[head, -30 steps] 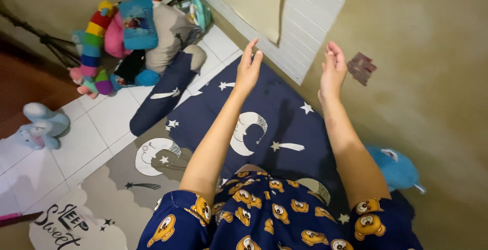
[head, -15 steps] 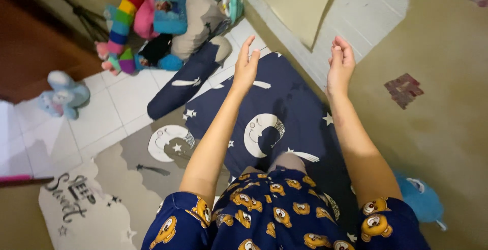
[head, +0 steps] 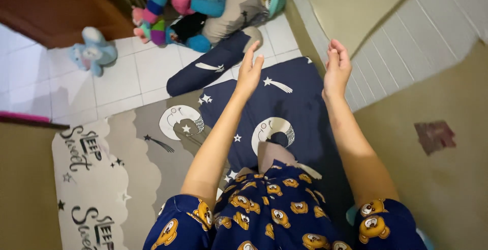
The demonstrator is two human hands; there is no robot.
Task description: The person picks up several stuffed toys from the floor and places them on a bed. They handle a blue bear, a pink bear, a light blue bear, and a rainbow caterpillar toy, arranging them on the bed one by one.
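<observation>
My left hand (head: 249, 70) and my right hand (head: 337, 66) are raised in front of me, palms facing each other, fingers straight and a little apart. Neither holds anything. Both arms stretch out over a dark blue sheet (head: 290, 105) printed with moons and stars that lies on the floor below. My own clothing, dark blue with orange cartoon faces (head: 274, 209), fills the bottom of the view. The left hand hangs nearest a dark blue bolster pillow (head: 213, 64).
A pile of soft toys and cushions (head: 203, 6) sits at the top, with a pale blue plush toy (head: 92, 51) on the white tiles to the left. A grey mat with lettering (head: 101, 179) lies at left. A tan wall (head: 432, 128) runs along the right.
The view has swung so the toy pile and floor shifted right and up. Both hands stay raised and empty in much the same pose.
</observation>
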